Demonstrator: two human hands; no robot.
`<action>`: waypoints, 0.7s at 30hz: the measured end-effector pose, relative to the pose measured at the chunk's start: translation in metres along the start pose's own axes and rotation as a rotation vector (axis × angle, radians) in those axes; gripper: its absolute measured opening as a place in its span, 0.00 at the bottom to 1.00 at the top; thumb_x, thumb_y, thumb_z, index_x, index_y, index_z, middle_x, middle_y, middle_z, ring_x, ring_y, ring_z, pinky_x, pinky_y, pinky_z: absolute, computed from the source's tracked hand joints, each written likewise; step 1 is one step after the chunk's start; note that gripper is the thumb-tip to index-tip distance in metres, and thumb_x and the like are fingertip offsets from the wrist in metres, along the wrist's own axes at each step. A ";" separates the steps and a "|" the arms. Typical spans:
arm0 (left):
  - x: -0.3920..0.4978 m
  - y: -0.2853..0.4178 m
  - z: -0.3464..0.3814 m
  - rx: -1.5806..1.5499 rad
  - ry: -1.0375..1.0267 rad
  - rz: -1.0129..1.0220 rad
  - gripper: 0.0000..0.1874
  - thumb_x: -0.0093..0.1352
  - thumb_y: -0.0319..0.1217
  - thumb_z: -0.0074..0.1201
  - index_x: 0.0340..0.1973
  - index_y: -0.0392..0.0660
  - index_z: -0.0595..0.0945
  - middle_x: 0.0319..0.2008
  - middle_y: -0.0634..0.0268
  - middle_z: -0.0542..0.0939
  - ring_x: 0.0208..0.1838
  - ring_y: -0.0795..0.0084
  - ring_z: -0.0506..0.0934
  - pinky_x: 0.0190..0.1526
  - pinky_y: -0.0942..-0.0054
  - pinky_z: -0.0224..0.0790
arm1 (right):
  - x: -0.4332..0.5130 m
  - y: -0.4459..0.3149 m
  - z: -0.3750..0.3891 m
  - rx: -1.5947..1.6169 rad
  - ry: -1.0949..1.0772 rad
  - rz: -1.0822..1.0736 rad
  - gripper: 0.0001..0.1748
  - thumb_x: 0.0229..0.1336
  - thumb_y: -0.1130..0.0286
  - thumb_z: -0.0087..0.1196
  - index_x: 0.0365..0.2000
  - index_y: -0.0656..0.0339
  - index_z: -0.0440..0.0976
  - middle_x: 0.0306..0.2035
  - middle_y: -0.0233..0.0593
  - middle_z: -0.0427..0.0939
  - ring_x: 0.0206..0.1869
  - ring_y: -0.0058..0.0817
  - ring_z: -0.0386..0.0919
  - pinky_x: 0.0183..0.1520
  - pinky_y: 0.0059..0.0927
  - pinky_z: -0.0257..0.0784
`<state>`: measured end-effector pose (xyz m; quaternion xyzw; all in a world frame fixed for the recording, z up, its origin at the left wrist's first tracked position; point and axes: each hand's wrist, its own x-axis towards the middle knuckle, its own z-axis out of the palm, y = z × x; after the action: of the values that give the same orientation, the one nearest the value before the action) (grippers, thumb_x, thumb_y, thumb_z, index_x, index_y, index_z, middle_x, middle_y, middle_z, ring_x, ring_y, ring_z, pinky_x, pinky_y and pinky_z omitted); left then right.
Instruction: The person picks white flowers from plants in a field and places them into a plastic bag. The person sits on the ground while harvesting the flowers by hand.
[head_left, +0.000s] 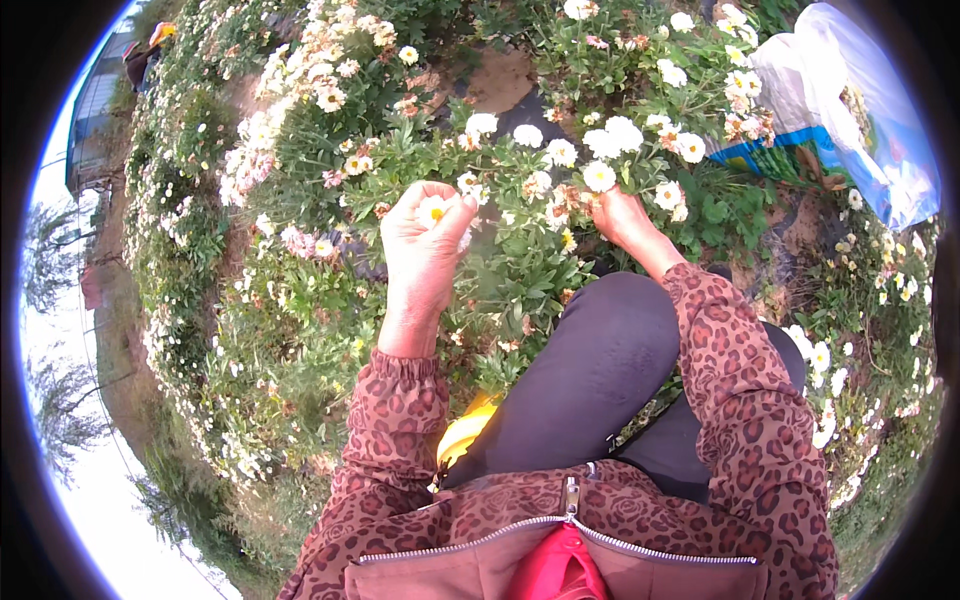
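My left hand (421, 247) is curled, palm up, around a white chrysanthemum bloom (433, 213) with a yellow centre; its petals show between thumb and fingers. To the right, my right hand (624, 217) reaches in among the stems. Its fingertips are right under another white chrysanthemum (599, 177), partly hidden by petals and leaves, so I cannot tell whether they grip it. Around both hands grow leafy chrysanthemum plants (525, 255) with white blooms and some browned, withered ones (566, 201).
A plastic sack (799, 82), white with blue and green print, stands at the upper right. Something yellow (469, 431) shows beside my bent knee (622, 330). Dark plastic sheeting (525, 112) and bare soil (501, 79) lie between plants. Far off at upper left is another person (142, 60).
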<state>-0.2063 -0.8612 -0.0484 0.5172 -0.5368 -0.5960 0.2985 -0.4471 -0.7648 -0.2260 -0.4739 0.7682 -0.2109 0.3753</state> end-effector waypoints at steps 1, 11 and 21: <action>0.011 -0.004 -0.002 0.092 -0.002 0.057 0.07 0.68 0.26 0.64 0.40 0.44 0.82 0.29 0.75 0.79 0.26 0.86 0.73 0.24 0.83 0.66 | -0.001 -0.002 0.000 -0.032 -0.015 0.000 0.12 0.60 0.73 0.54 0.43 0.65 0.77 0.36 0.62 0.81 0.39 0.60 0.81 0.41 0.52 0.77; 0.070 -0.057 -0.001 0.421 -0.257 -0.337 0.36 0.65 0.20 0.62 0.70 0.42 0.70 0.38 0.67 0.83 0.30 0.80 0.75 0.23 0.77 0.64 | -0.036 -0.005 -0.011 0.476 -0.093 -0.156 0.12 0.68 0.66 0.54 0.37 0.65 0.80 0.28 0.41 0.80 0.26 0.31 0.77 0.35 0.35 0.75; 0.038 -0.051 0.009 -0.029 -0.014 -0.360 0.02 0.69 0.25 0.60 0.36 0.45 0.82 0.29 0.71 0.82 0.26 0.82 0.78 0.23 0.80 0.70 | -0.030 -0.024 0.018 0.602 -0.573 0.498 0.30 0.63 0.61 0.61 0.64 0.57 0.71 0.71 0.45 0.68 0.60 0.42 0.77 0.61 0.42 0.74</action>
<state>-0.2154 -0.8808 -0.1087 0.5962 -0.4291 -0.6512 0.1906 -0.4117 -0.7492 -0.2094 -0.1849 0.6290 -0.1884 0.7313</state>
